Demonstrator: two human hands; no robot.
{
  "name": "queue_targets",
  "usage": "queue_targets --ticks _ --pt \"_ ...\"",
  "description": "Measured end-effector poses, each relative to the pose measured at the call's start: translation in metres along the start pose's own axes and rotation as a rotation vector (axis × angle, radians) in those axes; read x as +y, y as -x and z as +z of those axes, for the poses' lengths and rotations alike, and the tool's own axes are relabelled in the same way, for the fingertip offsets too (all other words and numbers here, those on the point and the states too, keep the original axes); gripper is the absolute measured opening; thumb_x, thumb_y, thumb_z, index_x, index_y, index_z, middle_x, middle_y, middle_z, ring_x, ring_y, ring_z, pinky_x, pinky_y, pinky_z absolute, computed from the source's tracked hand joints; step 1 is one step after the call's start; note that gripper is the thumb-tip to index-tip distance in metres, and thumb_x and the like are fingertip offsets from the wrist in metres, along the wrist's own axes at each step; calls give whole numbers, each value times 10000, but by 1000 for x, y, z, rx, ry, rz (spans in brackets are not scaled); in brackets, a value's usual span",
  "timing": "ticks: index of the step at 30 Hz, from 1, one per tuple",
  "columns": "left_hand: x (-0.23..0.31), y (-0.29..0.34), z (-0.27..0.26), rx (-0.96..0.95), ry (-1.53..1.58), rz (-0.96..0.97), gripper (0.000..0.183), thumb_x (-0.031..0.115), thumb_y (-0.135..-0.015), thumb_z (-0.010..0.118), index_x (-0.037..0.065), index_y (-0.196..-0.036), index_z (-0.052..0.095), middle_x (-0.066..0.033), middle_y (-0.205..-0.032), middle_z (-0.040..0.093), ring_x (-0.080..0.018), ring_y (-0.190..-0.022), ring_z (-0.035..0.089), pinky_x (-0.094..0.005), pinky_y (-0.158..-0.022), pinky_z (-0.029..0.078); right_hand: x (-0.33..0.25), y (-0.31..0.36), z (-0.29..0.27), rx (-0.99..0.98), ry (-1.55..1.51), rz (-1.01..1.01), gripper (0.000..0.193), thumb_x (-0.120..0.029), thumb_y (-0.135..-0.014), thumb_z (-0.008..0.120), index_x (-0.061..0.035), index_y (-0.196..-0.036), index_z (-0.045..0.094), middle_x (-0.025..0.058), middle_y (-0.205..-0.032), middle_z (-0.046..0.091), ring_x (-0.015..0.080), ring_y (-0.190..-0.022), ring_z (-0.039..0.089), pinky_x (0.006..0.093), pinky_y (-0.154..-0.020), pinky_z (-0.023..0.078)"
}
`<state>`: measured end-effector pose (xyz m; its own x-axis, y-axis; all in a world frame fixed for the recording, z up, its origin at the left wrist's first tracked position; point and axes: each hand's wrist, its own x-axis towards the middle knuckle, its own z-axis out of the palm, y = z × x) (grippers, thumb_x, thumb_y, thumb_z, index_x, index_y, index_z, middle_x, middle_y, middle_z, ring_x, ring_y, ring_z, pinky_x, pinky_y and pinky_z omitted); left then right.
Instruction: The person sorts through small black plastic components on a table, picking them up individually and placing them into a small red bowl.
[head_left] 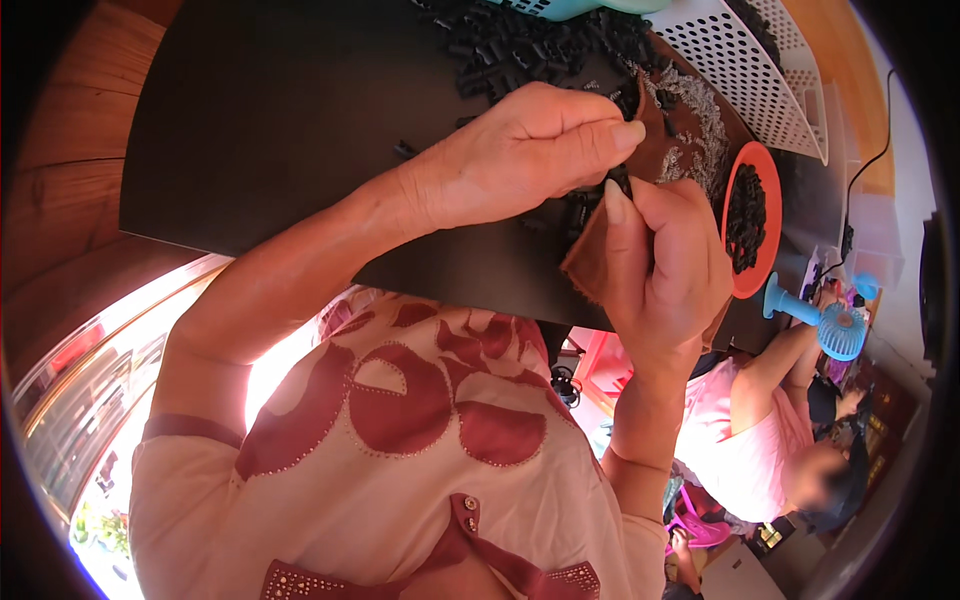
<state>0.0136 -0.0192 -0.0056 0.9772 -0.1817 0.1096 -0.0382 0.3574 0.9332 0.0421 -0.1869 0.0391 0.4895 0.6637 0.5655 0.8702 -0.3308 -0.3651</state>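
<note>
Close together above the right part of the dark table, both hands are closed in pinches. My right hand (pixel 670 260) grips a small black piece (pixel 620 180) between thumb and forefinger; its exact kind is hard to make out. Just above it, my left hand (pixel 530 150) has its thumb pressed on the curled fingers; whatever is in that pinch is hidden. Beneath the hands lies a brown cloth (pixel 590 262). Beyond them spreads a pile of small black pieces (pixel 515 50). Small silvery metal bits (pixel 705 115) lie at the right on a brown surface.
An orange-red bowl (pixel 773 205) at the right holds many small black pieces. White perforated baskets (pixel 735 60) stand at the far right, and a turquoise container (pixel 550 8) at the far edge. A blue handheld fan (pixel 840 330) sits near a co-worker in pink (pixel 745 430).
</note>
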Motion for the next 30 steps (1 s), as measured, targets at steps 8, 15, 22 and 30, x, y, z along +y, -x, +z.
queue_targets --ticks 8,15,22,30 --pt "2 1 -3 -26 -38 -47 365 302 -1037 502 71 -755 482 51 -648 340 -57 -590 301 -244 -514 269 8 -4 -9 -74 -50 -36 172 23 -832 710 9 -932 571 104 -700 513 221 -470 513 328 -414 403" --pt "8 3 -2 -105 79 -91 367 331 -1037 496 63 -786 501 46 -641 361 -52 -572 298 -235 -497 244 13 2 -8 -44 -183 -52 218 3 -802 744 -3 -952 586 103 -705 537 221 -485 535 314 -412 399" --pt "9 4 1 -103 137 -118 400 389 -1027 500 50 -817 530 41 -634 377 -47 -563 302 -226 -487 230 11 3 -10 -18 -145 -77 244 -4 -783 763 -5 -954 589 104 -698 545 203 -486 532 309 -410 389" --pt "7 3 0 -82 160 -102 414 428 -1005 535 44 -855 562 34 -621 422 -49 -547 304 -221 -472 231 9 -1 -10 -18 -186 -13 240 -37 -774 785 -13 -914 591 84 -695 530 179 -505 511 284 -435 385"
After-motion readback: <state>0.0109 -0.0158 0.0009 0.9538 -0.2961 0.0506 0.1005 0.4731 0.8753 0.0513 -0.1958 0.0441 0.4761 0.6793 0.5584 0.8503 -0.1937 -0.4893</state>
